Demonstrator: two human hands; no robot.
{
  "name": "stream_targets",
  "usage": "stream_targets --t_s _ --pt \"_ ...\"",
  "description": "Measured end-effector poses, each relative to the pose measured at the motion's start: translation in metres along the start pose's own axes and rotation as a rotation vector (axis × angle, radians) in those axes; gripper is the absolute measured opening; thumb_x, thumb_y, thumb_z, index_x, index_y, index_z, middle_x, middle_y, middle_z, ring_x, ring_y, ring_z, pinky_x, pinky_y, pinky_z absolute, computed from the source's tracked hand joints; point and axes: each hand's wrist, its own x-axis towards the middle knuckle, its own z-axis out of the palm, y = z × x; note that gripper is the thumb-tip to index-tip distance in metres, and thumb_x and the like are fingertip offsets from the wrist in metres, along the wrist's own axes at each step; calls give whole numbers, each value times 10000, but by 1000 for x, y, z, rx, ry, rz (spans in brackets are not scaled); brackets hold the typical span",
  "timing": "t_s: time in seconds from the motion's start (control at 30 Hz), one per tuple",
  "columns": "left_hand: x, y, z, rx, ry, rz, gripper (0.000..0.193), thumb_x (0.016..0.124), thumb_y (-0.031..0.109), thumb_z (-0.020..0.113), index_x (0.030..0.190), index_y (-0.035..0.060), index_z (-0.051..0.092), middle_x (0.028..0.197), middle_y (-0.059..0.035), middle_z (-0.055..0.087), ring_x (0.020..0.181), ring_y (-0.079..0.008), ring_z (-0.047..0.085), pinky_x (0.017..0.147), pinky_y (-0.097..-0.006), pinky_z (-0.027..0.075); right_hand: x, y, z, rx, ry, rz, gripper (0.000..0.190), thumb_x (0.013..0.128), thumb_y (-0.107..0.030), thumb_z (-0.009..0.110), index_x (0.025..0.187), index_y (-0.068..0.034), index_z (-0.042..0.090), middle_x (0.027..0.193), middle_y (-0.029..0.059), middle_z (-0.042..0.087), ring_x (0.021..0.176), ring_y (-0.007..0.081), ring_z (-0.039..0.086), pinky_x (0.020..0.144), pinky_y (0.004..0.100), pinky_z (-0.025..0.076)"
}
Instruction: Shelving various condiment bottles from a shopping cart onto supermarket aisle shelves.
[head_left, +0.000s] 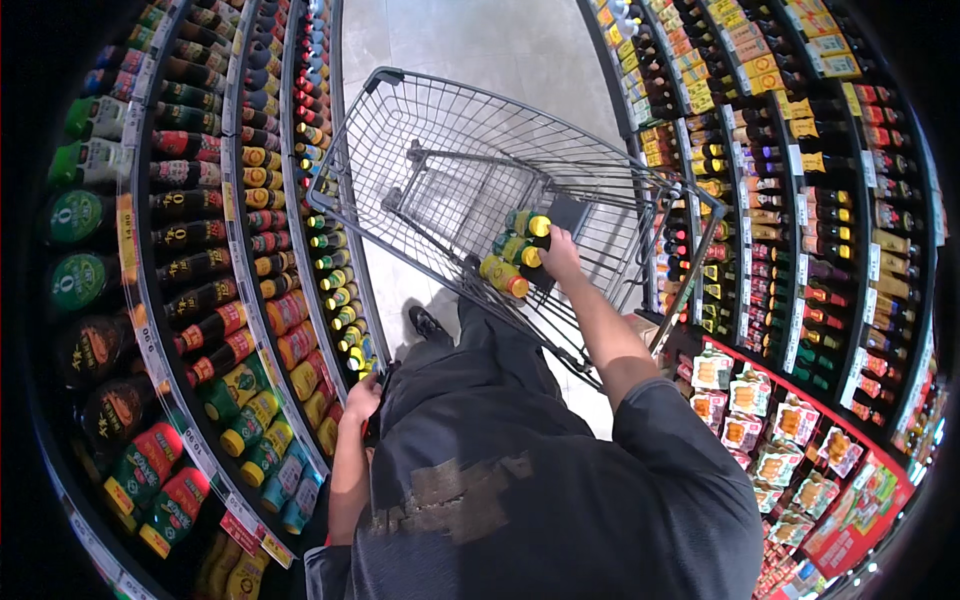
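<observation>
A metal wire shopping cart (450, 97) stands across the aisle before me. My right hand (560, 253) reaches into it, at the yellow caps of bottles; whether it grips one is unclear. Two green bottles with yellow caps (512, 249) and a yellow bottle with an orange-red cap (502, 276) lie together in the cart, beside a dark flat panel (568, 217). My left hand (364, 397) is low at my left side, close to the lower edge of the left shelf and some yellow-capped bottles (360, 360). Its fingers are partly hidden, so its hold cannot be told.
Shelves of bottles and jars (187, 202) with price strips curve along the left. On the right, more shelves (787, 195) carry bottles and cartons. A red-edged display of packaged food (750, 397) stands at the lower right, close to the cart's handle (686, 289).
</observation>
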Motion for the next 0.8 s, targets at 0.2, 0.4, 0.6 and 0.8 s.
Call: stream_targets --t_s 0.2,0.4,0.6,0.8 --pt "-5 -33 25 -574 -68 -173 431 897 173 567 1261 -55 534 934 -104 661 798 -151 619 756 -276 495 42 11 20 -26 -153 84 752 737 -189 715 1395 -153 352 1326 176 456 1155 370 531 968 425 463" --pt "-20 -5 37 -488 -15 -189 427 898 190 567 1252 -46 542 1058 -154 661 911 -190 634 839 -287 481 69 22 47 13 -201 129 774 706 -156 735 1392 -172 376 1316 175 472 1210 359 491 1005 414 437" --pt "-30 49 29 -501 -14 -198 384 911 206 557 1224 -17 568 1018 -131 673 924 -179 636 850 -287 478 82 28 63 3 -190 148 780 678 -90 744 1375 -185 408 1291 177 481 1170 356 519 987 407 442" --pt "-32 29 54 -531 52 -162 344 902 189 571 1191 4 598 992 -132 674 897 -185 640 823 -299 485 88 20 65 -149 -161 63 617 713 -82 713 1285 -140 490 1224 167 511 1095 371 562 935 424 470"
